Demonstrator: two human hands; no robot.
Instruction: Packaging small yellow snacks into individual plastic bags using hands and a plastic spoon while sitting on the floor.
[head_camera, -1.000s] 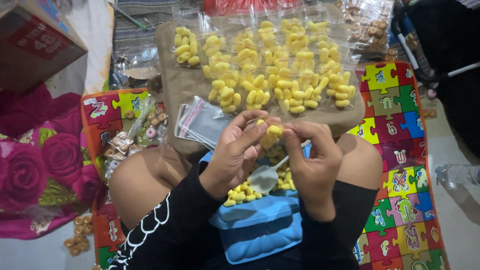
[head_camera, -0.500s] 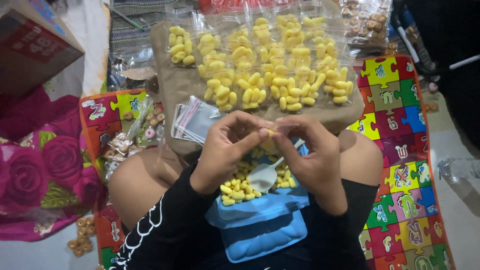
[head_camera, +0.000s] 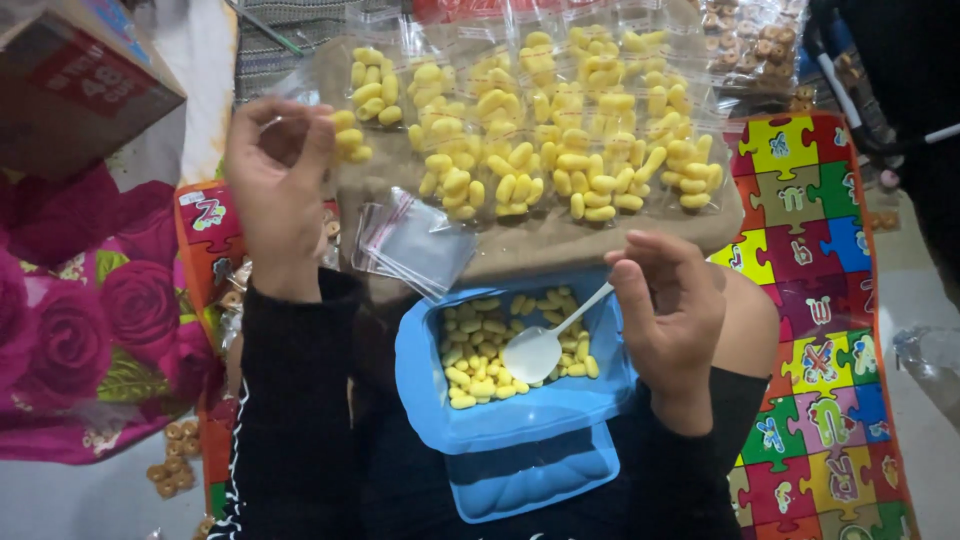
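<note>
A single head-worn camera looks steeply down from the seated person's own eye level, close over the lap. The left hand and right hand fill the near middle, a blue tub lies at the bottom, and a puzzle mat runs along the right edge.

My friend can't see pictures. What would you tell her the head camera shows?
A person's right hand holds a white spoon over a blue tub of small yellow snacks. The left hand lifts a filled clear packet toward rows of filled packets on brown cloth.
</note>
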